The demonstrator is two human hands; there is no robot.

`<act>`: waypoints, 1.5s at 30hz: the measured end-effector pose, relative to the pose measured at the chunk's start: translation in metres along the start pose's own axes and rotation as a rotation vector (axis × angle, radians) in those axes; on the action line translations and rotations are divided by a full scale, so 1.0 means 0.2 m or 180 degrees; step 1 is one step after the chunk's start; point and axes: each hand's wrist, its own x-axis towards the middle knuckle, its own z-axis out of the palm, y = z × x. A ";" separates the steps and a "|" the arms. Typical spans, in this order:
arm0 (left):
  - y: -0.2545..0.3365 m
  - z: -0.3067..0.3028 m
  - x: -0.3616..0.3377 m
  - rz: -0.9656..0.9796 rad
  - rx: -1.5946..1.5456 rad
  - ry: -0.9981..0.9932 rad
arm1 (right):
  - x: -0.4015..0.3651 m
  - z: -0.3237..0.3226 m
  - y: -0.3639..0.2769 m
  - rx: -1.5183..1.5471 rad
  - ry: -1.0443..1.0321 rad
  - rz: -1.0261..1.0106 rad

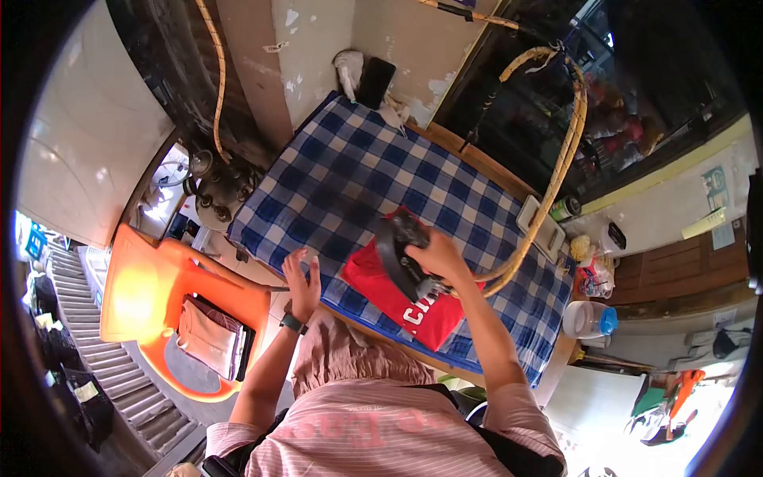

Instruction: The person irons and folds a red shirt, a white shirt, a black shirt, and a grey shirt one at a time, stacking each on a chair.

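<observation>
My right hand [437,256] is wrapped round the handle of a dark iron [400,254]. The iron rests on a red garment [372,274] with white lettering, covering part of it. A thick yellowish cord [563,163] runs from the back of the iron up to the right. My left hand [302,285] hangs at the near edge of the table, just left of the garment and apart from it. Its fingers are spread and hold nothing. Beneath the garment lies a blue and white checked cloth [334,187].
To the left stands an orange chair [135,278] with a stack of folded clothes [208,334] on its seat. A jar with a blue lid [586,319] and a white tray [540,228] are along the right side. A dark phone-like object [376,83] sits at the far corner.
</observation>
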 end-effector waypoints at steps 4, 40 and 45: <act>-0.02 0.08 -0.25 -0.1121 -0.1270 -0.0498 | -0.17 -0.05 0.52 -0.0548 0.1038 0.0169; -0.97 -1.26 -0.58 -0.1703 -0.2121 0.2190 | -0.33 1.44 -0.50 0.0781 -0.1163 -0.1403; -1.39 -1.93 -0.62 -0.1439 -0.1361 0.2494 | -0.35 2.09 -0.91 0.1360 -0.1947 -0.1194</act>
